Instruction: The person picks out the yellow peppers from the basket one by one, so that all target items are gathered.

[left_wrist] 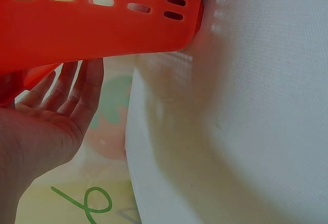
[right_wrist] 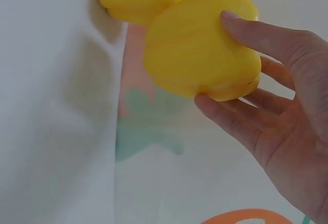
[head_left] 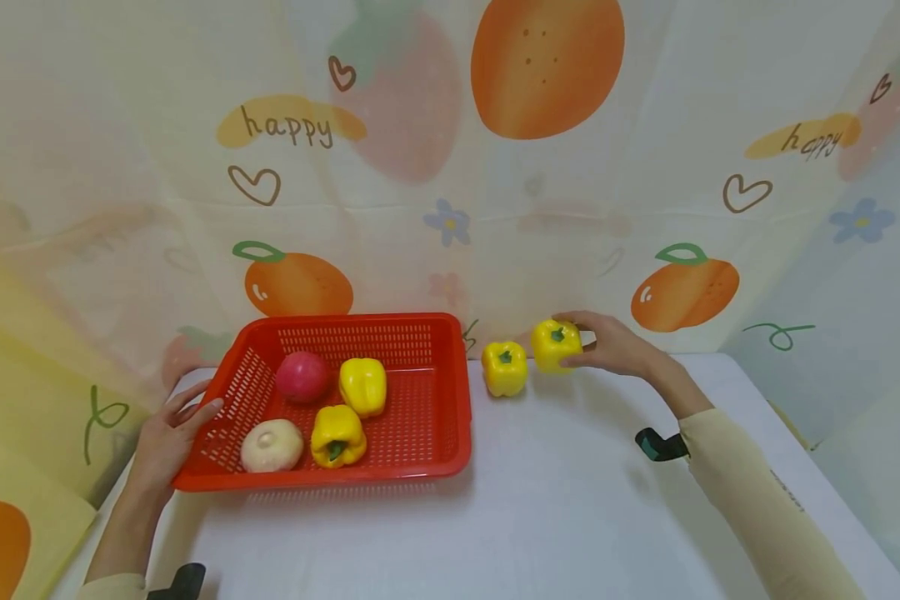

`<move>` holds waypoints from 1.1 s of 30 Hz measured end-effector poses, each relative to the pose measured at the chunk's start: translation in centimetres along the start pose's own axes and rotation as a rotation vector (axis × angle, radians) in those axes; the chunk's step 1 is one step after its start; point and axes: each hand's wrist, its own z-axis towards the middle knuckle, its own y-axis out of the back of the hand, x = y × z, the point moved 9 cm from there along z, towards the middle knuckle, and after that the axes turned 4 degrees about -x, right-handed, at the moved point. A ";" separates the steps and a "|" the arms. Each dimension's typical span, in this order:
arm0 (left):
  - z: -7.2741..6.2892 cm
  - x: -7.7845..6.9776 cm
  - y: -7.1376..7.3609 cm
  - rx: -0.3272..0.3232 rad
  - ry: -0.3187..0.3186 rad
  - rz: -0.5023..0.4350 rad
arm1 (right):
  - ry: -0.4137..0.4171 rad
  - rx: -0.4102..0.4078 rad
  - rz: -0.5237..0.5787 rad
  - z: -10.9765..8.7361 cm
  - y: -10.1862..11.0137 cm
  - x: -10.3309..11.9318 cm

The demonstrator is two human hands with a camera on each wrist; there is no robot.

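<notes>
Pale cloth printed with oranges and blue flowers hangs behind and beside a white table. The light is soft, its shadows blurred.

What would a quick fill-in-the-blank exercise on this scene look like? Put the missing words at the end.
1. The right hand holds a pepper coloured ____.
2. The left hand holds the rim of a basket coloured ____.
3. The peppers in the basket number ____.
4. In the head view, the loose pepper lies to the ____ of the basket.

Missing words: yellow; red; two; right.
</notes>
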 end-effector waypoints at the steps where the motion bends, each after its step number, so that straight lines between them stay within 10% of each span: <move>1: 0.0 0.0 0.0 0.000 -0.004 -0.006 | -0.001 0.001 0.001 0.0 -0.2 -0.2; 24: 0.0 0.1 0.1 0.036 0.002 -0.153 | -0.017 0.005 0.026 -0.1 -2.7 -3.1; 33: 0.0 -0.1 -0.1 0.020 0.007 -0.074 | -0.030 0.008 0.032 -0.3 -3.2 -3.8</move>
